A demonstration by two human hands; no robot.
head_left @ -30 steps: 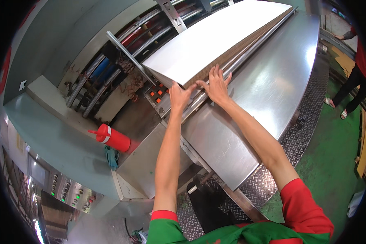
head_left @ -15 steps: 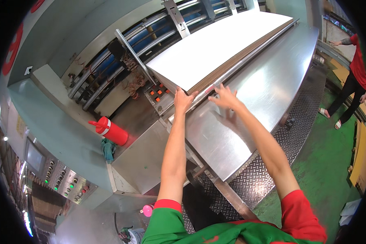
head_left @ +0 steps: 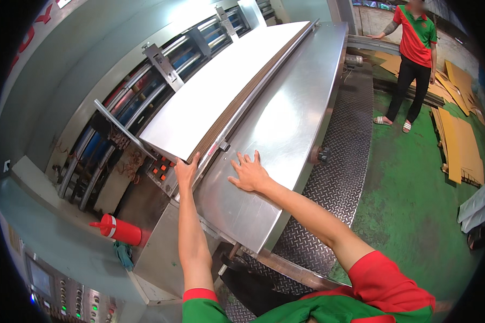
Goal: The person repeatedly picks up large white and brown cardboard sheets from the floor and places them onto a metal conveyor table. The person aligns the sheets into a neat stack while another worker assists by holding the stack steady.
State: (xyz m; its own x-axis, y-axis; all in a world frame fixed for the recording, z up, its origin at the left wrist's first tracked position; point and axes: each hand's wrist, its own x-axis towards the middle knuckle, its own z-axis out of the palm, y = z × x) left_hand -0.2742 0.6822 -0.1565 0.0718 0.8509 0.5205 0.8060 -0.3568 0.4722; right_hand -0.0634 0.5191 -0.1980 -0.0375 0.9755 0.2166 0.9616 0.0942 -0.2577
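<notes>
A long stack of white-topped cardboard sheets (head_left: 229, 89) with brown edges lies against the machine, beside a metal guide bar (head_left: 253, 99). My left hand (head_left: 186, 172) is at the near corner of the stack, thumb and forefinger apart on either side of that corner. Its other fingers are partly hidden. On the smooth metal table (head_left: 285, 116) to the right of the guide bar, my right hand (head_left: 249, 173) lies palm down with its fingers spread and nothing in it. A small dark clamp (head_left: 224, 146) sits on the bar between my hands.
Rollers and metal arms (head_left: 164, 65) stand behind the stack. At left are a red bottle (head_left: 125, 230), a teal cloth (head_left: 123, 254) and a control panel (head_left: 75, 301). A person (head_left: 415, 51) stands at far right near cardboard pieces (head_left: 452, 142). Tread plate (head_left: 342, 140) borders the table.
My view has swung right, bringing the other person more fully into sight. My right hand has moved from the guide bar onto the table; my left hand stays at the stack's corner.
</notes>
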